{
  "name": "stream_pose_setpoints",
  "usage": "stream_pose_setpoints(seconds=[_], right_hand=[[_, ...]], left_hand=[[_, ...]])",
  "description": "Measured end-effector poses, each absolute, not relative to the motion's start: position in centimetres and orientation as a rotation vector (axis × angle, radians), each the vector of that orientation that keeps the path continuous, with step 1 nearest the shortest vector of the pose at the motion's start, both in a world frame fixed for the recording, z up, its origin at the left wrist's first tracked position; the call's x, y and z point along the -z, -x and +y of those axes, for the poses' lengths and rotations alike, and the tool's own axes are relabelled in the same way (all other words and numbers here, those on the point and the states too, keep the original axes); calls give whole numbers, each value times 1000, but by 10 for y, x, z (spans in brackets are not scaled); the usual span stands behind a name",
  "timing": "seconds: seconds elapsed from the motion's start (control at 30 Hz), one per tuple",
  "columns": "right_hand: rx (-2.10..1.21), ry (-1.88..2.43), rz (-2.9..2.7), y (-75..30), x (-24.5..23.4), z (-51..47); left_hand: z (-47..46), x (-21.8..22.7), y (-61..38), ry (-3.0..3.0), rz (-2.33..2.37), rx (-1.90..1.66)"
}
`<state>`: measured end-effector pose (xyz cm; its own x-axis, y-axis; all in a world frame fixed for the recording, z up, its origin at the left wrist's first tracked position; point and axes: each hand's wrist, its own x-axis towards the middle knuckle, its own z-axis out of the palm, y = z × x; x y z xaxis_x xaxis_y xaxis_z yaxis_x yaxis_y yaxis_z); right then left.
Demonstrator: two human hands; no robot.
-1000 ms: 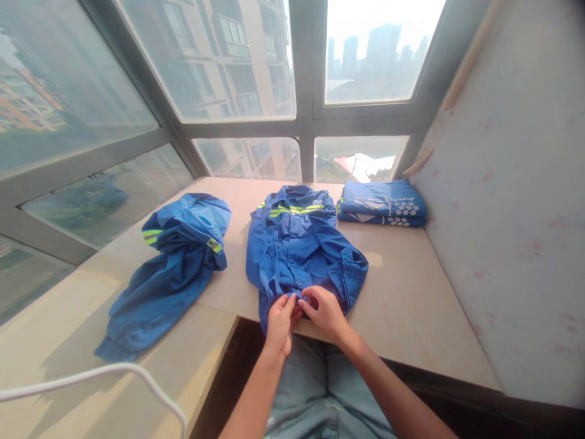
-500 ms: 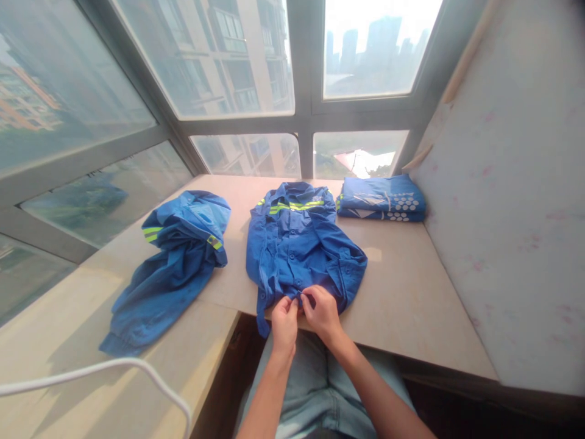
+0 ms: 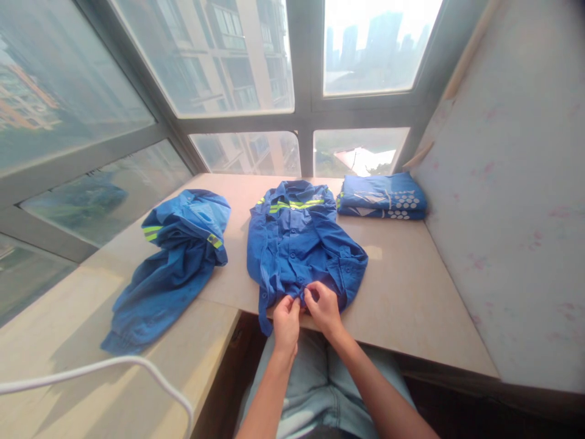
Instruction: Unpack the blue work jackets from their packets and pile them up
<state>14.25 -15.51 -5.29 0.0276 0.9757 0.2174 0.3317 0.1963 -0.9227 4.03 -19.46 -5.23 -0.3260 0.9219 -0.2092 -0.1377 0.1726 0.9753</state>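
A blue work jacket [image 3: 295, 244] with yellow-green reflective stripes lies front up before me, its collar toward the window and its buttons running down the middle. At its bottom hem, my left hand [image 3: 286, 317] pinches the cloth between thumb and fingers. Close beside it, my right hand [image 3: 322, 306] is closed on the same hem near the lowest part of the button front. The fingertips almost meet; what lies right between them is too small to make out. One sleeve end hangs over the table edge left of my left hand.
To the left lies a crumpled blue garment [image 3: 173, 268] with reflective bands. A folded blue stack [image 3: 381, 196] with white print sits at the back right by the wall [image 3: 512, 213]. A white cable [image 3: 114, 361] crosses the lower left of the pale table [image 3: 411, 292].
Both hands stay at the jacket's hem, with only slight finger movement. The right hand has shifted a little up and to the right.
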Motion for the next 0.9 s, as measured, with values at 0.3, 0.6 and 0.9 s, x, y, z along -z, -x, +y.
stream_pose_setpoints(seconds=[0.3,0.6,0.9], right_hand=[[-796,1423,-1151,-205,47,-127],[-201,1270,-1684,-198,7,-142],[-389,1491,-2079,-166,18,-140]], left_hand=[[-201,38,21,-1285,1863,-1012],[-213,-5,12,-1944,1924,-958],[-169,18,-19,-2060,1793,-941]])
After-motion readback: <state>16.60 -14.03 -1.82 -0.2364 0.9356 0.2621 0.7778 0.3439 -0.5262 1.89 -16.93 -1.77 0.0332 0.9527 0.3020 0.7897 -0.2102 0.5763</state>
